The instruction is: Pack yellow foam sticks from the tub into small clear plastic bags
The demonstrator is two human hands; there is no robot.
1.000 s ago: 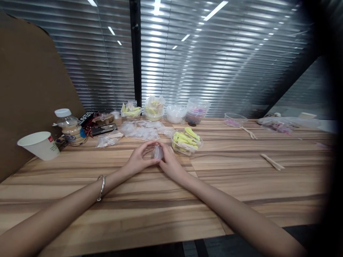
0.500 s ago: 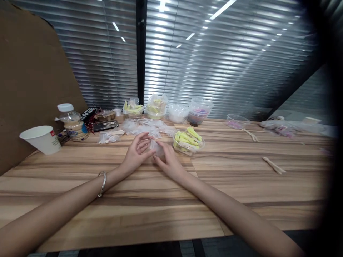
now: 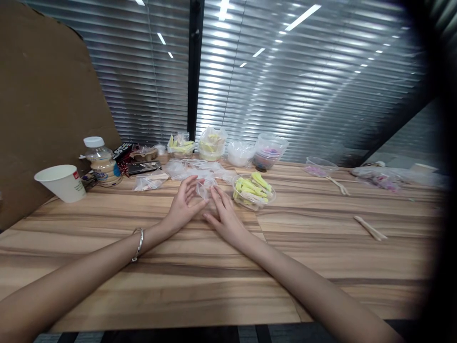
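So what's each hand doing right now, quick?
Left hand: curved by the clear plastic; can't tell if gripping.
Right hand: open, fingertips near that plastic.

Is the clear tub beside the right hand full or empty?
Full, or nearly so: yellow pieces are heaped in the clear tub, some reaching its rim.

Worn item: one bracelet (image 3: 142, 238), left forearm (image 3: 96, 274), set back from the left hand (image 3: 181, 205). Silver-coloured, glossy, catches bright highlights. Form: narrow rounded band, oval loop, standing slightly proud of the arm; lower end looks thicker. Surface pattern too small to resolve. Left forearm otherwise bare. Right forearm (image 3: 303, 278) and right hand (image 3: 226, 216) bare throughout the visible length. Both forearms slender, smooth in outline, tapering toward the wrists; fingers slim. Nail detail too blurred to record.
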